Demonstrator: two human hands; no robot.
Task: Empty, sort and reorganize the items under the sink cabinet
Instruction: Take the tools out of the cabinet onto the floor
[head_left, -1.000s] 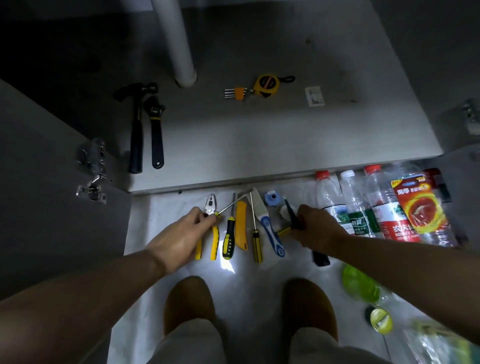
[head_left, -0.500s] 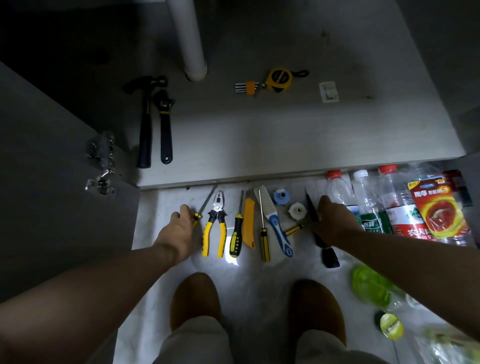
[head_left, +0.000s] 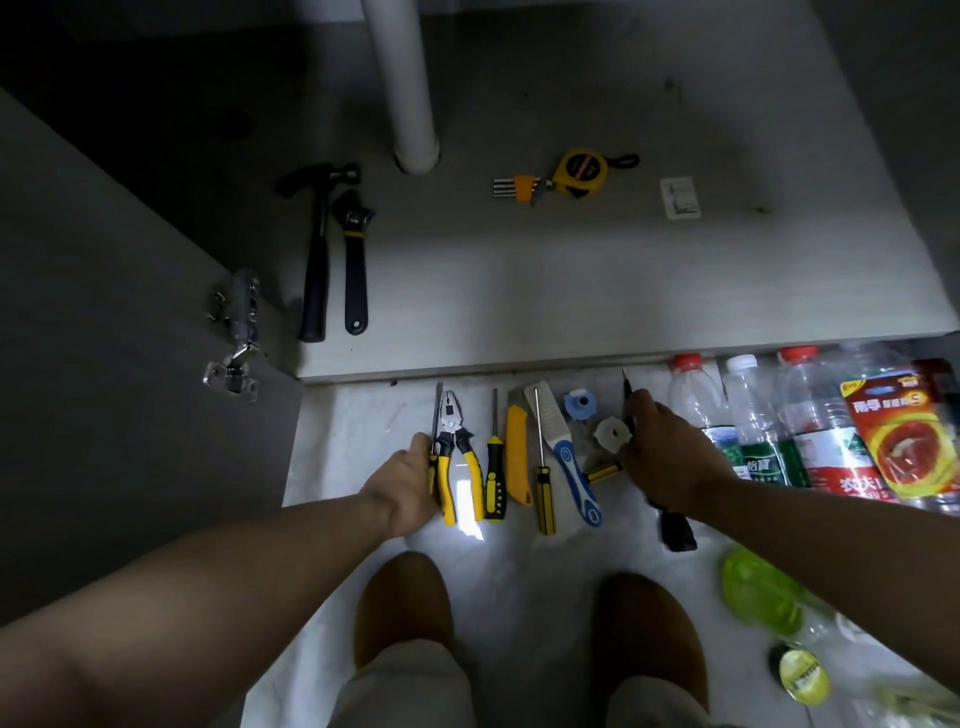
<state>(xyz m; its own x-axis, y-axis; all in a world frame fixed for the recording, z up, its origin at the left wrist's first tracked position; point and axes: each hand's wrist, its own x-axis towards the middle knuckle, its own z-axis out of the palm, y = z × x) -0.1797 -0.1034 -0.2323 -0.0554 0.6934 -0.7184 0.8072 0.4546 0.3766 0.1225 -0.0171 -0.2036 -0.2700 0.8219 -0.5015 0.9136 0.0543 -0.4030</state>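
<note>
A row of tools lies on the white floor in front of the open cabinet: yellow pliers (head_left: 457, 457), a black-and-yellow screwdriver (head_left: 493, 480), a yellow utility knife (head_left: 518, 457), a thin screwdriver (head_left: 543, 488) and a blue-and-white handled tool (head_left: 571, 467). My left hand (head_left: 408, 486) grips a slim screwdriver (head_left: 435, 413) at its handle, laid just left of the pliers. My right hand (head_left: 670, 457) closes on a long black-handled tool (head_left: 675, 530) at the right end of the row; its tip points at the cabinet. Inside the cabinet lie a hammer (head_left: 317, 249), a wrench (head_left: 356, 260), hex keys (head_left: 514, 187) and a tape measure (head_left: 579, 174).
A white drain pipe (head_left: 405, 78) stands on the cabinet floor (head_left: 571, 291). The cabinet door (head_left: 104, 364) hangs open at left. Several plastic bottles (head_left: 753, 415) lie at right, green lids (head_left: 758, 592) below them. A blue roll (head_left: 579, 402) and a white round part (head_left: 610, 431) sit near my right hand.
My left hand swung the slim screwdriver from across the tools to lie parallel, left of the pliers. My right hand straightened the black-handled tool and slid it slightly right.
</note>
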